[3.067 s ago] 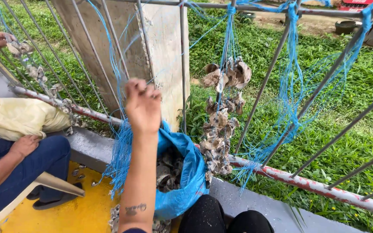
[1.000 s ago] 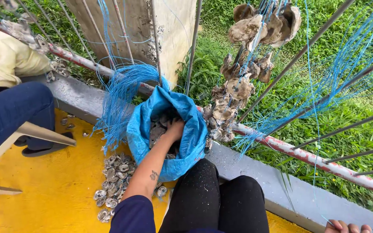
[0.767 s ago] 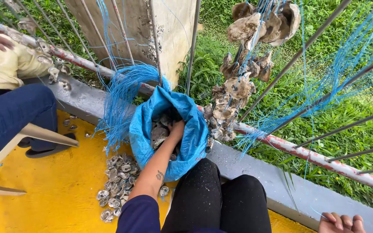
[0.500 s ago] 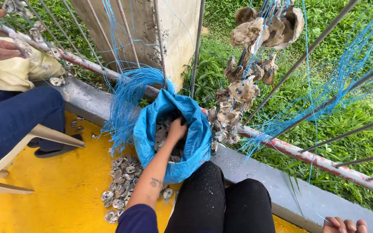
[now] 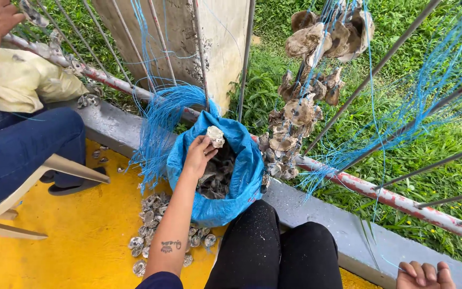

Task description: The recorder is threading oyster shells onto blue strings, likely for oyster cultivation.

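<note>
From my remote feed, the left hand point(image 5: 198, 156) was closed around a pale oyster shell point(image 5: 215, 136), holding it just above the mouth of the blue sack point(image 5: 241, 176), which sat on the yellow floor point(image 5: 76, 241) against the grey curb point(image 5: 327, 214) and held more dark shells. The right hand point(image 5: 422, 274) rested at the bottom edge on the curb, fingers loosely spread, gripping nothing I could see. Shells strung on blue twine point(image 5: 300, 115) hung on the railing point(image 5: 391, 198) just right of the sack, loose shells point(image 5: 153, 225) lay beside its left base, and another person's denim leg point(image 5: 28, 144) sat far left.
</note>
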